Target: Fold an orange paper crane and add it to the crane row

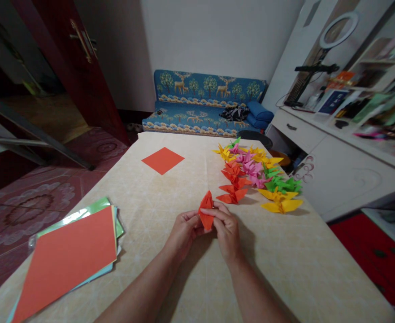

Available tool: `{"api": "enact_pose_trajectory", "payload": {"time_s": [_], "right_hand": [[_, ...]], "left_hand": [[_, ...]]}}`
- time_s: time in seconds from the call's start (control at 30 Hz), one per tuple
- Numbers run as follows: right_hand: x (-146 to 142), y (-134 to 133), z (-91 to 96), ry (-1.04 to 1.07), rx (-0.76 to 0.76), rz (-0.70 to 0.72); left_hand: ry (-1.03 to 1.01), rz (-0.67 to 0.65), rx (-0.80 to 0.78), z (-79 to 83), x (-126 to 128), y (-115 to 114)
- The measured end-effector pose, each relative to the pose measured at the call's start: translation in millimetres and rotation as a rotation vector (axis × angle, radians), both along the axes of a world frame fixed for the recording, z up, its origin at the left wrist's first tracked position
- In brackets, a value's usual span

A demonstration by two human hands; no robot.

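left hand [184, 228] and right hand [227, 226] pinch one small red-orange folded paper with pointed ends [206, 220]

your two hands meet above the near middle of the cream tablecloth with faint line pattern [143, 224]. the fingers of both are curled close, and between the fingertips you have the folded paper, its long points directed away from you and toward you. whether it touches the cloth, i cannot tell.

the step in hand looks to be a fold or a crease: the layers are already narrow, yet no spread wings show. as i judge, the next move calls for light, even pressure, so that the layers stay aligned and the tips do not bend.

the paper seems thin and matte, with crisp edges. beyond your right hand sit red-orange winged paper birds [232, 195], near pink paper birds [251, 168], green paper birds [284, 185] and yellow paper birds [281, 206], all angular and sharp at the wings. farther ahead lies one flat red-orange paper square [162, 160], smooth, a corner toward you. at your left, a loose stack of coloured sheets [71, 255] shows red-orange on top.
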State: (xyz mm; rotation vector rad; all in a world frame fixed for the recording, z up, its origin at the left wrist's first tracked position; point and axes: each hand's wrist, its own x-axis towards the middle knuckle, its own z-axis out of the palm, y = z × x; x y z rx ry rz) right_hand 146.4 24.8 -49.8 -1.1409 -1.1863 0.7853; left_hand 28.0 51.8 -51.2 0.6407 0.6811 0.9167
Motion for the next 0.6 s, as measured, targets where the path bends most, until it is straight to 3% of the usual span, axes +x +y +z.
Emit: {"api": "enact_pose_trajectory", "payload": {"time_s": [0.43, 0.6], "right_hand": [[1.6, 3.2, -5.6, -0.031, -0.008, -0.085], [-3.0, 2.4, -4.6, 0.1, -0.102, -0.138]], "left_hand": [[0.023, -0.002, 0.038, 2.5, -2.3, -0.9], [0.008, -0.01, 0.053, 2.5, -1.7, -0.5]]}}
